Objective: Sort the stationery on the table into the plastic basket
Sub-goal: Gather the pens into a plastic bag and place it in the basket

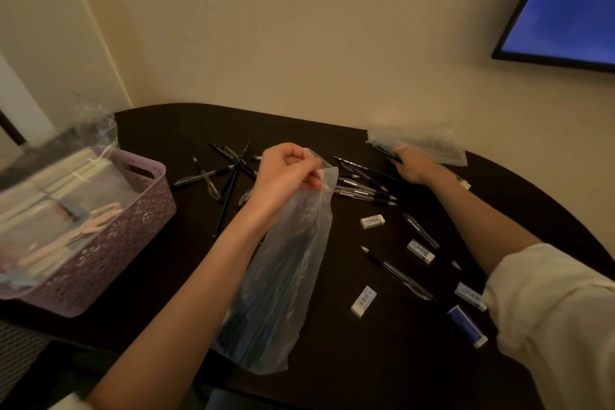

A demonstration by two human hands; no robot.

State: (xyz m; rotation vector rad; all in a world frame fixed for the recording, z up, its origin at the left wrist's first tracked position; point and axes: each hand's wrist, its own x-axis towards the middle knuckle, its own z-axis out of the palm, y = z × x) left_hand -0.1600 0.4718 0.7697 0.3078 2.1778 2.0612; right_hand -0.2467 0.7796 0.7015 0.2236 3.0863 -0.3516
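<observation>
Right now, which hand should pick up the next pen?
The right hand, probably. It already reaches among the loose pens at the far side, fingers on one. The left hand is busy pinching the bag open.

Beige wall (299,27), dark table (366,359), blue screen (565,3).

- Single head-worn wide-angle view, looking forward and steeply down over the dark table (382,359).
- Close range: both forearms enter from the bottom edge.
- Wall (299,27) fills the upper half.
</observation>
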